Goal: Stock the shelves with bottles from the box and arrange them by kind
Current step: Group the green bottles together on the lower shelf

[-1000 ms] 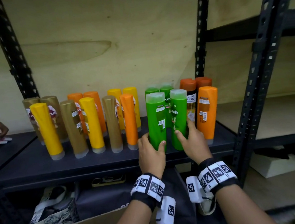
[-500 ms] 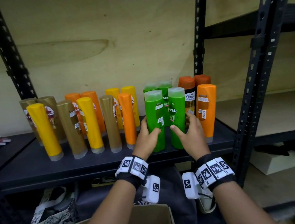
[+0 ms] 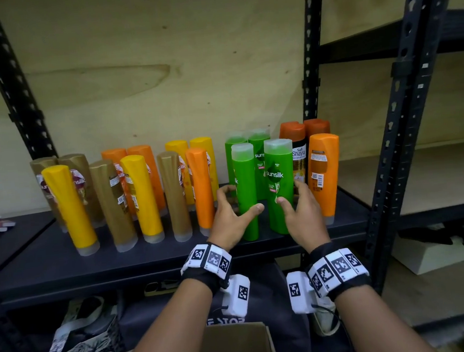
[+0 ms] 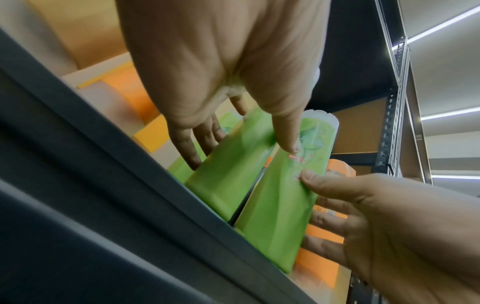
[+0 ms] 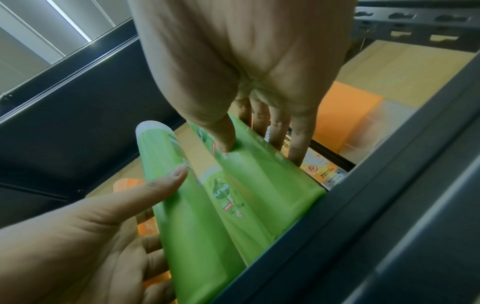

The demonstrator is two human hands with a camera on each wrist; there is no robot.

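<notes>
At the shelf (image 3: 51, 259) front edge, the left hand (image 3: 228, 220) grips the left green bottle (image 3: 243, 175), the right hand (image 3: 305, 220) the right green bottle (image 3: 279, 158).

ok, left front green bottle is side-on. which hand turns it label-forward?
Left. The left hand has its thumb on the front of the left green bottle and its fingers at the far side. The right hand is across the gap, thumb on the label of the right green bottle.
</notes>
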